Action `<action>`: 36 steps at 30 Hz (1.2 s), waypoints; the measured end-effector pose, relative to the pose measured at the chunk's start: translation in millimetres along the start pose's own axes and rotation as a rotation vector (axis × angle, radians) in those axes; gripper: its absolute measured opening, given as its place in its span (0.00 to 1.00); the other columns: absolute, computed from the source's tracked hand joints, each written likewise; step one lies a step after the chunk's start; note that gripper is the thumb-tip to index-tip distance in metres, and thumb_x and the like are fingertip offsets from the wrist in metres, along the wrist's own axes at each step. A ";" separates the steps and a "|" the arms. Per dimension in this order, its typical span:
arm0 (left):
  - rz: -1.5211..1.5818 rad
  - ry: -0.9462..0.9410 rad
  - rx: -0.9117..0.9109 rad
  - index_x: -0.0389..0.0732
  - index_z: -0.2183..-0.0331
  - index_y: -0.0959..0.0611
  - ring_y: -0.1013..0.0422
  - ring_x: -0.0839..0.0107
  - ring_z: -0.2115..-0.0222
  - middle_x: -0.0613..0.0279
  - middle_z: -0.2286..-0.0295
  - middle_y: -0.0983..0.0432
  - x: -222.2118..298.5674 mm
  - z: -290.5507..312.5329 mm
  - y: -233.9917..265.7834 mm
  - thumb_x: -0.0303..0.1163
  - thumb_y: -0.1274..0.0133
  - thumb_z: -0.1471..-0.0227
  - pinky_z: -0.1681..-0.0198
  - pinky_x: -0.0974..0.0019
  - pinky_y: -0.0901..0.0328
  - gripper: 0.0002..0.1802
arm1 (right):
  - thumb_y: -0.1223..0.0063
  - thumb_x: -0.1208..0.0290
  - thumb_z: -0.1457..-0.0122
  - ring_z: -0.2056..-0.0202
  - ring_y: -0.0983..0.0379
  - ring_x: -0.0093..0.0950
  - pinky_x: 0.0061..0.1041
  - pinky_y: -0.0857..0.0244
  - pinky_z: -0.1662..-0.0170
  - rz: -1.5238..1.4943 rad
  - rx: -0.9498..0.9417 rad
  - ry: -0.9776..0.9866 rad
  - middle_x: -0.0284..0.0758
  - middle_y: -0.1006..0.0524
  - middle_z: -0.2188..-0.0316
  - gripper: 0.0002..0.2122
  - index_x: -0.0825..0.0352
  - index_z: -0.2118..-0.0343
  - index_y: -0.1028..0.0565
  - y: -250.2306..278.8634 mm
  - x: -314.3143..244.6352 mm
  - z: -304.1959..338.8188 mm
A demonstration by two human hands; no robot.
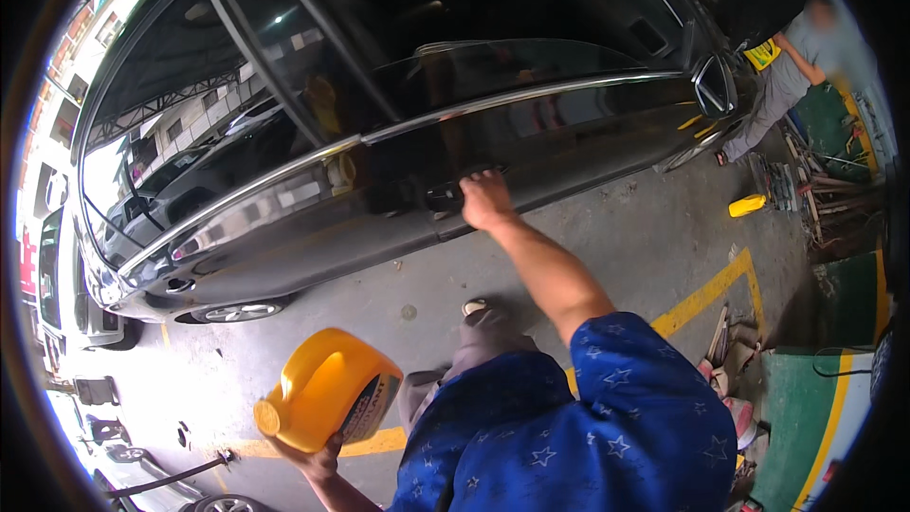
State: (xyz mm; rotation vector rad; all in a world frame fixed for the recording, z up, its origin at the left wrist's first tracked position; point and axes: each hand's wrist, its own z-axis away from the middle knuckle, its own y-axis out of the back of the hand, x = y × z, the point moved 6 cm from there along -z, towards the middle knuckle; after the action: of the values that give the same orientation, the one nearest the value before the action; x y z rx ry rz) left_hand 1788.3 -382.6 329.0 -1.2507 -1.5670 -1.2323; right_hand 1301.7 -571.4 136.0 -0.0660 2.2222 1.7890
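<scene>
In my left hand (pixel 320 461) is a yellow plastic jug (pixel 318 387) with a yellow cap and a dark label, tilted with its cap toward the left. The fingers are closed around its lower side. My right hand (pixel 485 199) reaches forward to the front door handle (pixel 443 194) of a black car (pixel 559 147). Its fingers are curled at the handle, partly hidden behind the hand. The car door sits flush with the body, and its window is partly lowered.
A side mirror (pixel 713 87) juts out at the right. Beyond it a person (pixel 806 47) holds a yellow container (pixel 761 54). Another yellow bottle (pixel 747 206) lies on the floor near piled scrap (pixel 815 190). More clutter (pixel 735 370) lines the wall, right of me.
</scene>
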 end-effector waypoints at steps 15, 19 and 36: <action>0.437 -0.138 -0.754 0.31 0.41 0.35 0.31 0.63 0.49 0.53 0.51 0.30 -98.7 -122.2 -23.7 0.43 0.19 0.70 0.42 0.58 0.37 0.60 | 0.39 0.68 0.48 0.46 0.29 0.53 0.44 0.33 0.44 0.300 0.317 -0.800 0.50 0.23 0.50 0.23 0.68 0.47 0.24 108.1 -2.7 515.1; 0.436 -0.063 -0.982 0.37 0.45 0.30 0.27 0.59 0.53 0.52 0.52 0.26 -103.9 -125.6 -119.8 0.40 0.20 0.73 0.44 0.57 0.33 0.54 | 0.40 0.66 0.43 0.57 0.22 0.44 0.39 0.28 0.52 -0.319 -0.105 -1.838 0.43 0.18 0.59 0.16 0.66 0.52 0.22 36.9 -9.3 691.9; 0.673 -0.143 -1.747 0.46 0.36 0.37 0.37 0.52 0.41 0.51 0.43 0.35 -137.9 -66.2 -569.0 0.39 0.20 0.70 0.36 0.52 0.41 0.62 | 0.35 0.75 0.52 0.65 0.23 0.38 0.32 0.28 0.59 -0.647 0.170 -0.625 0.41 0.21 0.65 0.14 0.68 0.61 0.24 101.5 158.5 253.7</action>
State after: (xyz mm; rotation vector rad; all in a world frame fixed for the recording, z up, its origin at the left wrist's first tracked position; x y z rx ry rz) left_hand 1264.3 -507.9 90.4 -2.5325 0.3802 -1.9530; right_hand 1177.2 -281.2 144.9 -0.1475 1.6324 1.0752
